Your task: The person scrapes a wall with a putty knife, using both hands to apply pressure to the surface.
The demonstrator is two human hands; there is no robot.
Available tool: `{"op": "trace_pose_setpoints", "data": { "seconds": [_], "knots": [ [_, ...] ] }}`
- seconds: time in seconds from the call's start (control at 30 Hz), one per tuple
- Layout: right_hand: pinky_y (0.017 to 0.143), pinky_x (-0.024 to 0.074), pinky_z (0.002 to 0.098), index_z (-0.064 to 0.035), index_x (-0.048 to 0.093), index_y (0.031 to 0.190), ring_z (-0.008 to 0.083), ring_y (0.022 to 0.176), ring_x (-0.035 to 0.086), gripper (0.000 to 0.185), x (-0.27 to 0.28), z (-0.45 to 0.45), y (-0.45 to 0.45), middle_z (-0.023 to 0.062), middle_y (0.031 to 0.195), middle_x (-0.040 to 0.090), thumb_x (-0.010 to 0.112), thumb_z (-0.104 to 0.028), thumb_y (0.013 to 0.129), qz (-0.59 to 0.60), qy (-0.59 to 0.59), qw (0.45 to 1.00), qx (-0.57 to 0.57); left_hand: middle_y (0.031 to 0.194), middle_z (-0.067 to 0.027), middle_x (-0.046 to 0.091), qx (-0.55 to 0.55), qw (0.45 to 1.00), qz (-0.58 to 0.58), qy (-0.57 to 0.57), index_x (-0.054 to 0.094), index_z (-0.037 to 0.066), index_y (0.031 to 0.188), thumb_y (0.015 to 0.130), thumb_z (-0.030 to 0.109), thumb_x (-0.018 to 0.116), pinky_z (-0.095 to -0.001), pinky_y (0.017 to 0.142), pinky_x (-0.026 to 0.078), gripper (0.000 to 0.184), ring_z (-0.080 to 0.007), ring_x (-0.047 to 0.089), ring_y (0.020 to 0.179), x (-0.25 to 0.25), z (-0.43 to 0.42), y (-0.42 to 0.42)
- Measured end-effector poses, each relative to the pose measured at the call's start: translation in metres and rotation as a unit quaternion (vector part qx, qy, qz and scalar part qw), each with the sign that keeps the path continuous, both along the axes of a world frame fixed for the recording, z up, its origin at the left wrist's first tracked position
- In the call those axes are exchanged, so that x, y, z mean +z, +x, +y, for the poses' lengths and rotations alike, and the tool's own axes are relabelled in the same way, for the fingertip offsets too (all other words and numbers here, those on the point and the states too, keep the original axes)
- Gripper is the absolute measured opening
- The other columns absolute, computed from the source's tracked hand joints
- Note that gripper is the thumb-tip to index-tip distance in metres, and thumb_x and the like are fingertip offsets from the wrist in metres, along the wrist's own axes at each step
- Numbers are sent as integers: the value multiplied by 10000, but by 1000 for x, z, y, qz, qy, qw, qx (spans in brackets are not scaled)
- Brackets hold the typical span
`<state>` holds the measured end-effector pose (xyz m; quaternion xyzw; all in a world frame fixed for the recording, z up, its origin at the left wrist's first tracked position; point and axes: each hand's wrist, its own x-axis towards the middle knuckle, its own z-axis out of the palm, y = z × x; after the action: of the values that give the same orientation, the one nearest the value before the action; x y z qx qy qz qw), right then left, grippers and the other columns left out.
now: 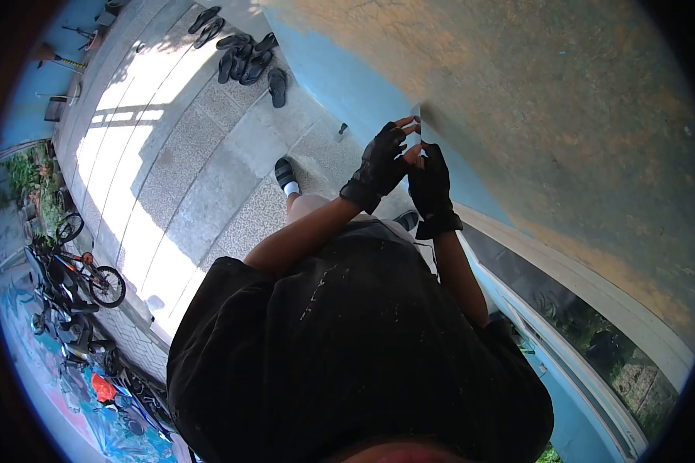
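My left hand (380, 162), in a black fingerless glove, has its fingertips on a thin, flat metal scraper (418, 116). My right hand (431, 184), gloved the same way, is closed around the scraper's lower end, just beside the left. Most of the grip is hidden behind the fingers. The blade stands on edge at the wall (517, 100), whose surface is blue low down and patchy brown-grey above. Whether the blade touches the wall, I cannot tell.
Black sandals (247, 62) lie in a group on the paved floor (208, 185) by the wall. A small dark object (343, 130) is on the floor nearer me. A window ledge (571, 270) runs along my right. A bicycle (89, 270) and motorbikes (73, 328) stand far left.
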<state>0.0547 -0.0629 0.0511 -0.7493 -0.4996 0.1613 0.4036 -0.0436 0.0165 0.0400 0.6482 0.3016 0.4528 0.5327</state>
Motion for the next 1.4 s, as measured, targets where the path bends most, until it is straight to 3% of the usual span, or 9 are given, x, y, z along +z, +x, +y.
{"op": "trace_pose_setpoints", "data": {
  "seconds": [0.07,0.17,0.27,0.33,0.4,0.47,0.53,0.87,1.4],
  "knots": [
    [521,427,275,-38,543,1171,117,582,511,302,14,-14,4,36,734,542,550,-243,950,-61,26,998,22,1118,-128,629,-11,999,36,-13,614,3,1045,790,21,672,-299,782,539,263,-261,655,891,-30,-10,-4],
    [383,326,220,-15,491,1262,49,404,406,374,51,-28,9,-8,635,510,557,-128,912,441,-154,881,-75,1097,-118,642,-44,991,118,-44,627,32,1052,820,77,652,-300,753,532,237,-240,665,816,-40,-7,-19],
    [382,324,226,-12,486,1276,55,404,405,404,51,-20,17,-1,639,512,579,-134,903,432,-142,886,-90,1007,-81,656,-107,973,101,-176,636,73,1059,859,169,651,-328,761,521,223,-193,655,847,-53,-3,-19],
    [466,422,250,1,480,1285,93,479,501,454,56,-8,19,16,670,562,620,-132,875,300,-181,937,-15,997,-47,649,-168,856,-65,-484,619,96,1094,890,236,645,-330,798,509,249,-182,639,904,-43,-4,-16],
    [629,499,298,-9,479,1293,148,649,606,512,58,4,6,40,757,632,666,-109,827,26,-71,992,97,1011,-48,647,-230,820,-114,-512,604,93,1107,921,253,598,-330,820,510,245,-189,635,927,-47,-7,-18],
    [736,492,299,-54,523,1271,177,776,603,530,53,8,-2,56,861,631,712,-69,776,246,-100,960,89,1025,-49,645,-292,776,-159,-537,588,90,1121,952,269,551,-331,843,510,249,-197,632,950,-55,-7,-20],
    [762,483,299,-48,526,1277,174,797,604,561,64,8,-12,55,881,625,726,-72,754,150,-82,980,102,1049,-79,637,-345,597,-336,-642,572,65,1112,990,262,456,-347,870,520,260,-210,635,967,-45,-8,-20],
    [699,488,310,-50,508,1299,188,737,622,530,68,11,-4,74,786,624,691,-177,818,80,-149,985,31,1136,-14,608,-337,754,-143,-545,525,157,1210,941,374,536,-372,890,485,346,-152,599,1013,-24,-12,-31],
    [847,493,356,-62,499,1298,296,1011,634,599,40,17,-17,146,1102,631,733,-280,791,56,-60,988,128,1294,-125,524,-321,770,-200,-513,440,39,1316,910,628,448,-418,983,442,715,-248,542,1174,-25,-19,-47]
  ]
}}
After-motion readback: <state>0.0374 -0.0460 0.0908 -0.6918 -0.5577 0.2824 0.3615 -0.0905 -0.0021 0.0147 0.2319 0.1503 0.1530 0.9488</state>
